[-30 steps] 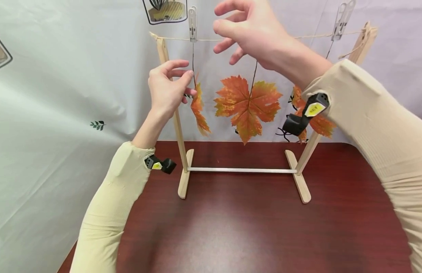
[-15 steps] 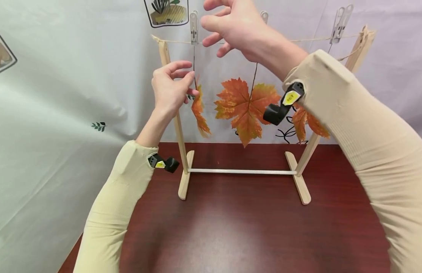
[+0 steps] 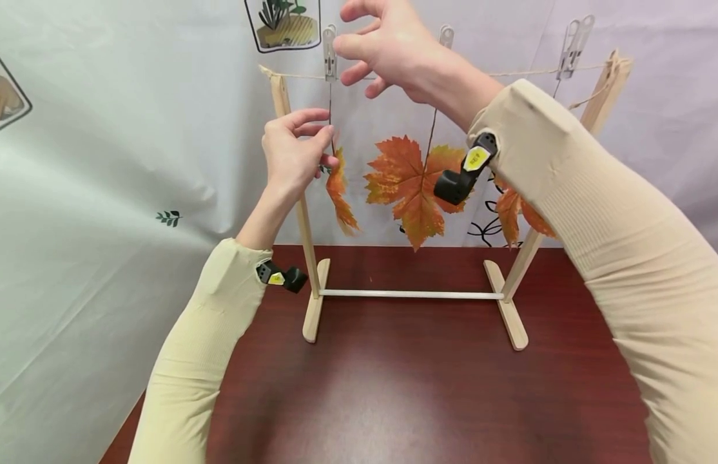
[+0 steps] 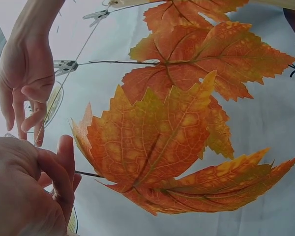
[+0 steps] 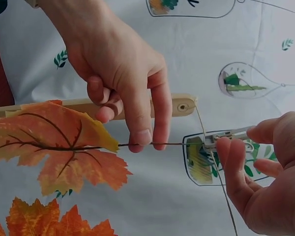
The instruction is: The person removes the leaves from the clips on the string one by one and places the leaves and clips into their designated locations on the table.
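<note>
Three orange maple leaves hang by thin stems from clothespins on a string: the left leaf (image 3: 339, 193), the middle leaf (image 3: 416, 190) and the right leaf (image 3: 512, 212). My left hand (image 3: 294, 151) pinches the left leaf's stem between thumb and finger, plain in the right wrist view, where its stem (image 5: 162, 143) runs up to the pin. Just right of the left clothespin (image 3: 330, 58), my right hand (image 3: 390, 51) has its fingers spread and loosely bent. In the right wrist view its fingertips (image 5: 222, 143) overlap the pin; contact cannot be told.
A wooden frame carries the string (image 3: 530, 73) between its left post (image 3: 303, 222) and right post (image 3: 605, 96). A white rod (image 3: 408, 294) joins its feet on the dark red table (image 3: 388, 386). Behind hangs a pale printed cloth (image 3: 133, 129).
My right hand has moved left, closer to the left clothespin, uncovering the middle pin's top. My left hand stays at the left leaf's stem. The view has shifted slightly.
</note>
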### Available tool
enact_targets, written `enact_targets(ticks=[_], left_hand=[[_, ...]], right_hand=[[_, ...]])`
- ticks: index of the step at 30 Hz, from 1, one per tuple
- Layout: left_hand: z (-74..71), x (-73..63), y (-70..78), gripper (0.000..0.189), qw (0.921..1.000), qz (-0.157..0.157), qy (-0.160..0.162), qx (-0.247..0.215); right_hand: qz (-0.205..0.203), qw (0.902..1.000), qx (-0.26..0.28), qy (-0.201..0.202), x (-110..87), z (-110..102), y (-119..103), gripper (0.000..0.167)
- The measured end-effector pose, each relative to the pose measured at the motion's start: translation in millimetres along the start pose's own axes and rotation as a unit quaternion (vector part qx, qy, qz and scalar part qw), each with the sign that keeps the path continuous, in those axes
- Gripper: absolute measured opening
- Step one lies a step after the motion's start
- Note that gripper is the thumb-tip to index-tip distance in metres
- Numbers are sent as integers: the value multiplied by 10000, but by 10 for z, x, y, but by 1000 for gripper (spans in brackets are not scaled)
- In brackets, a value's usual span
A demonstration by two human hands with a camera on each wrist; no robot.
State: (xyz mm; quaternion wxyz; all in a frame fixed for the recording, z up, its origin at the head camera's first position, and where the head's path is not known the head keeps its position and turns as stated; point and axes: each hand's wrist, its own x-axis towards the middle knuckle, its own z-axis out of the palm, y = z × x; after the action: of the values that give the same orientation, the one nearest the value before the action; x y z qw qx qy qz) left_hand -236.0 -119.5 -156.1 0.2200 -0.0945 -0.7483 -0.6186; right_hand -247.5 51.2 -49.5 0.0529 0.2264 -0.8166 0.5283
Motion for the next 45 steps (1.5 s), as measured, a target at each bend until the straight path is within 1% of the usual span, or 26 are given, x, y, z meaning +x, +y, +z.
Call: enact_targets(ticks=[5,11,20,24,27,31,36,42,45], left_hand=[[-7,7,-3,21,10000,60,11,41],[-15,18,-9,19,9999,123,33,80],[-20,27,-36,18,9996,258,39,129],[-22,30,-41,18,9995,323,30,51],[-22,29,-43,18,9995,305,18,25],[-25,23,-44,17,9997,256,11,39],[-33,21,-37,17,9996,286,17,12],[-35,21,-31,17,9997,262,31,-5],[-32,26,-28,16,9995,300,36,-36]], right_hand=[[-35,9996,-286,-53,32,8,-5,51],[-21,9991,-420,-92,74,26,-25,49],[32,9994,-338,-96,129,41,-43,42],[72,9995,-306,-49,147,47,-54,41],[85,9996,-284,-27,149,47,-52,42],[38,9996,-271,-36,144,47,-45,42],[-27,9997,-220,-32,137,51,-42,38],[-119,9996,-249,64,132,51,-23,35],[-177,9994,-269,150,135,53,-14,32]])
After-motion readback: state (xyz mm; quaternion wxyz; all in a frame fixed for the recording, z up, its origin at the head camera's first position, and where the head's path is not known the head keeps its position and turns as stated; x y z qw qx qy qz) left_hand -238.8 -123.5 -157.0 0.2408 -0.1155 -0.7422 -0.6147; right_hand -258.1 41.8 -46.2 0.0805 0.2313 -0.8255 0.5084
